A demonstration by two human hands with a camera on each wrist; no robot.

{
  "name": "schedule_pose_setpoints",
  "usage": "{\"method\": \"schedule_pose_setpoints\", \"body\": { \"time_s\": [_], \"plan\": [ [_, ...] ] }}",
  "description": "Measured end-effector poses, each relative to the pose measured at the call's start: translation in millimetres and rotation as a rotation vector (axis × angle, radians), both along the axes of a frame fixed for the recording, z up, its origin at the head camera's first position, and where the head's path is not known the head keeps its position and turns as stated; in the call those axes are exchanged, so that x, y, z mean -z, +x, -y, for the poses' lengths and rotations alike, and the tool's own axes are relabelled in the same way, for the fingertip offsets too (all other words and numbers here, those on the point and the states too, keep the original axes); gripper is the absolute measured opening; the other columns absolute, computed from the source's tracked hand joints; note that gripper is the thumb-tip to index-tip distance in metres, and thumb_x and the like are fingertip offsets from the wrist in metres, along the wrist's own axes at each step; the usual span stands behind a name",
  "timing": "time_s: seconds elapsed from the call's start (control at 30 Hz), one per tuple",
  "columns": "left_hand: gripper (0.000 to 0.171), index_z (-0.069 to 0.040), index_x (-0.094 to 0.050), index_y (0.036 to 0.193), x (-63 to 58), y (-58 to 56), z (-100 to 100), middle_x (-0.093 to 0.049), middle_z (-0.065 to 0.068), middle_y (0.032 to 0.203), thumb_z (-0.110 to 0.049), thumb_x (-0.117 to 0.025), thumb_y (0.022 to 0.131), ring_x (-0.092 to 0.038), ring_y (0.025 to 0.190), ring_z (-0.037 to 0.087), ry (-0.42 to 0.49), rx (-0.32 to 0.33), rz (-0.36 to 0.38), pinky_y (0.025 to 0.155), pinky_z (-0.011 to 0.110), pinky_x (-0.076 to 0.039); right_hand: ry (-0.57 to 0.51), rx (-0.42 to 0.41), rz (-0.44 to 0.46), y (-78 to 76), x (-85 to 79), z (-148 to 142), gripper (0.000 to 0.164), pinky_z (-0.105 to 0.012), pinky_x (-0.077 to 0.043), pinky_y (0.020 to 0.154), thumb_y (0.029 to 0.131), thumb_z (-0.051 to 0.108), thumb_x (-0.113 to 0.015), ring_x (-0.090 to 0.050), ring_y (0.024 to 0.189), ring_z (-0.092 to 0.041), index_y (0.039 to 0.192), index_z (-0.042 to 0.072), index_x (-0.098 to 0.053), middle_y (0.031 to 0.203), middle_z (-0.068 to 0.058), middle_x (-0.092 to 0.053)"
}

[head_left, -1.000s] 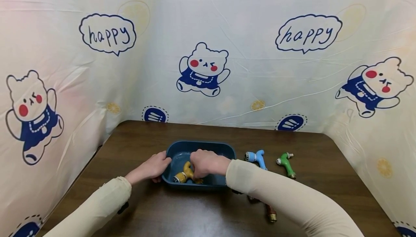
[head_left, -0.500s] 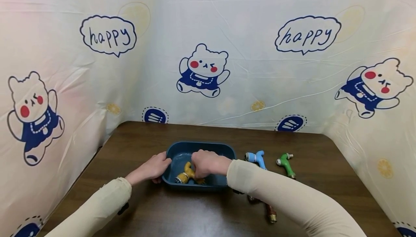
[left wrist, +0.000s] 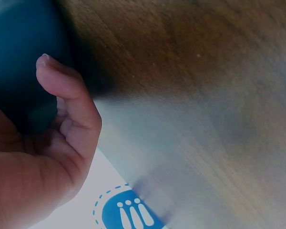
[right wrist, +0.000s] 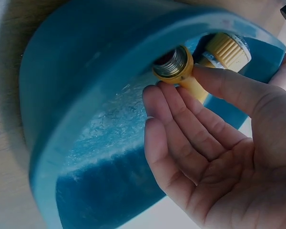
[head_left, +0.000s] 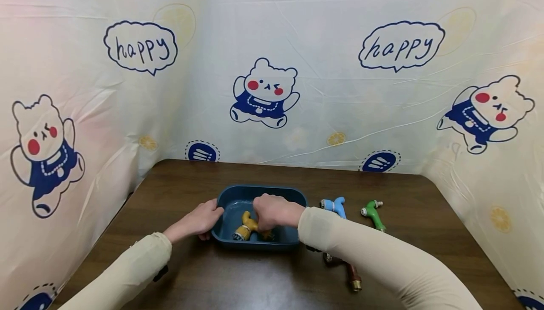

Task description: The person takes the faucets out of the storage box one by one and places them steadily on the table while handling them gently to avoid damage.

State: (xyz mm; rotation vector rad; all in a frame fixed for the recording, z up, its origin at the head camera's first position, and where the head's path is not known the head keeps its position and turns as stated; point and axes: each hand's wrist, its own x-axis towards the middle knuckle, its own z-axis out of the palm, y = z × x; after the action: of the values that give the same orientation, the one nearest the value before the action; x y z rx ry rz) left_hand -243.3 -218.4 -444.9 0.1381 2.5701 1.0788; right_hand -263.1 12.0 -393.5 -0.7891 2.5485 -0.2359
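A blue plastic basin (head_left: 225, 206) stands on the table, its left rim held by my left hand (head_left: 204, 216). In the left wrist view, the curled fingers (left wrist: 81, 107) lie against the basin's outer wall (left wrist: 28, 43). My right hand (head_left: 276, 210) reaches inside and pinches a yellow tap (head_left: 243, 231) between thumb and fingers, low over the basin floor. The right wrist view shows the tap's threaded opening (right wrist: 174, 66) by the fingertips and its ribbed knob (right wrist: 227, 51) beyond the thumb. My hand hides part of the tap in the head view.
Right of the basin lie a light blue tap (head_left: 338, 206) and a green tap (head_left: 373, 215). A dark red tap (head_left: 353, 277) lies nearer, partly covered by the right sleeve (head_left: 374, 248). A printed curtain (head_left: 314, 111) surrounds the brown table (head_left: 191, 177).
My right hand has shifted slightly right inside the basin, and the yellow tap has moved right with it. The left hand has stayed on the rim.
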Motion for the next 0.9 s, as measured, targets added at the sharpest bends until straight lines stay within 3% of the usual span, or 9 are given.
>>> {"method": "schedule_pose_setpoints", "body": {
  "time_s": [0.3, 0.9],
  "plan": [
    [0.032, 0.007, -0.052, 0.129, 0.3, 0.0, 0, -0.063, 0.013, 0.069, -0.016, -0.04, 0.11, -0.064, 0.048, 0.022, -0.005, -0.001, -0.005, 0.044, 0.034, -0.057, 0.024, 0.03, 0.03, -10.6, 5.7, 0, 0.018, -0.024, -0.054, 0.057, 0.095, 0.014, -0.08, -0.061, 0.063, -0.014, 0.08, 0.015, -0.07, 0.074, 0.001, -0.065],
    [0.034, 0.007, -0.051, 0.131, 0.7, -0.7, -1, -0.063, 0.013, 0.071, -0.017, -0.04, 0.11, -0.064, 0.049, 0.022, -0.013, -0.004, -0.003, 0.044, 0.033, -0.057, 0.018, 0.05, -0.026, -20.4, 1.2, -12, 0.01, -0.024, -0.052, 0.057, 0.093, 0.011, -0.078, -0.06, 0.063, -0.013, 0.085, 0.013, -0.073, 0.075, 0.001, -0.066]
  ]
}}
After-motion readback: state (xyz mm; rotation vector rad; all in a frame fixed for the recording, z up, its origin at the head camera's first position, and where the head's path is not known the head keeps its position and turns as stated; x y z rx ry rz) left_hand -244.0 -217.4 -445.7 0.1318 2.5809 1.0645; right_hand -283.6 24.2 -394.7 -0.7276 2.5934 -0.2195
